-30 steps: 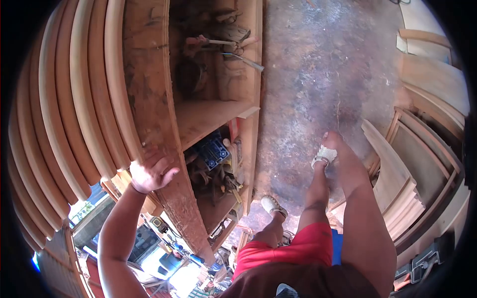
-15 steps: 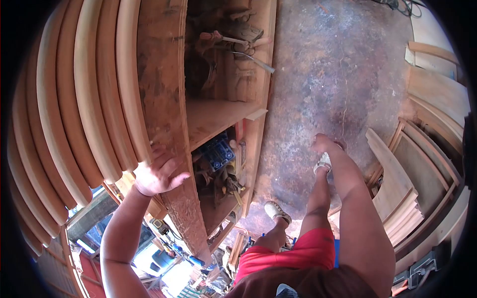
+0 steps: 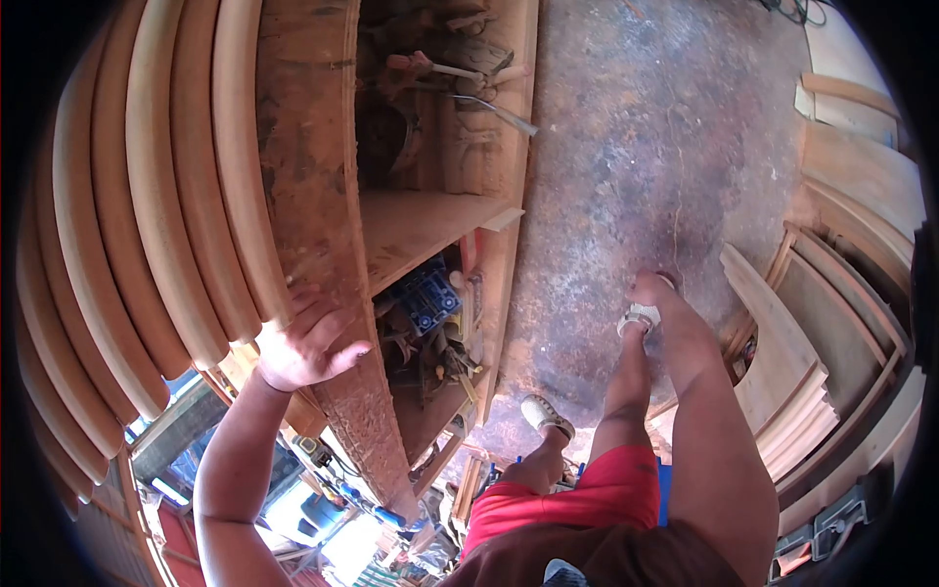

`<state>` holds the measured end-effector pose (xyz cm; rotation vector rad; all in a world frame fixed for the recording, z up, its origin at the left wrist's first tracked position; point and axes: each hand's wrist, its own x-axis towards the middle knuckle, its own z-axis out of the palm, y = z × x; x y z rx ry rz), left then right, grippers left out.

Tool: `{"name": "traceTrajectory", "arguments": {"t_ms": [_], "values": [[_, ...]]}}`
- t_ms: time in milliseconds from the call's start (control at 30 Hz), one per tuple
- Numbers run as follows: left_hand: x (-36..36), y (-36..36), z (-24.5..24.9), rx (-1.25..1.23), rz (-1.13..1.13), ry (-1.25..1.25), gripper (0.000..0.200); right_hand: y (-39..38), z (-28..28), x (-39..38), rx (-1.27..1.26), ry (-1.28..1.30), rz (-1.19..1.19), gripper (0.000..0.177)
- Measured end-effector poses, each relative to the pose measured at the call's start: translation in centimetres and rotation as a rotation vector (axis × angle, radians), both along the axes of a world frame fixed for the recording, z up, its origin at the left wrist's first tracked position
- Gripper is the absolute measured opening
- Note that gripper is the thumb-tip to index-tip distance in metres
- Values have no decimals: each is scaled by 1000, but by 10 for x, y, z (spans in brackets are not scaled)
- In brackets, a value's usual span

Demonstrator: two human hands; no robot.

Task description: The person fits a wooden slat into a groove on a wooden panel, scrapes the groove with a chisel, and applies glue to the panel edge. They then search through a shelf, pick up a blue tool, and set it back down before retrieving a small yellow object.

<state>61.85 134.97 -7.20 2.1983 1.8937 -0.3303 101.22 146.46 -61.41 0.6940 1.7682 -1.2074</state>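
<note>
My left hand (image 3: 308,342) rests on the wooden bench top (image 3: 311,176), thumb stretched away from the other fingers. It touches the end of the nearest rounded wooden strip (image 3: 245,176). Several similar strips (image 3: 156,176) lie side by side to its left, their ends bending downward in this view. Low over the floor hangs my right hand (image 3: 648,289), beside my leg and well away from the bench. Its fingers are too small and partly hidden to show whether they hold anything.
Under the bench, open shelves (image 3: 430,220) hold a blue case (image 3: 427,301), tools and a chisel-like tool (image 3: 499,112) sticking out. Curved wooden panels (image 3: 773,362) lean at the right above the stained floor (image 3: 626,147). A grey metal clamp-like part (image 3: 836,523) lies lower right.
The strips and bench have shifted slightly left in view. My left hand stays at the strip's end, and my right hand has moved slightly right.
</note>
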Motion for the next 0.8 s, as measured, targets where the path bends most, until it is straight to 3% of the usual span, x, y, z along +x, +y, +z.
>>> {"name": "traceTrajectory", "arguments": {"t_ms": [67,200,300,567,800], "values": [[-1,0,0,-9,9,-4,39,-12,-22,3,23,92,36,51],[-2,0,0,-15,2,-9,37,-13,-16,-10,-1,127,23,48],[-2,-1,0,-11,5,-15,36,-13,-7,-19,38,135,-129,48],[-3,1,1,-22,14,-50,37,-11,-15,-15,-20,82,-360,62],[-3,1,1,-23,7,-31,39,2,-19,-4,53,20,-220,69]]}}
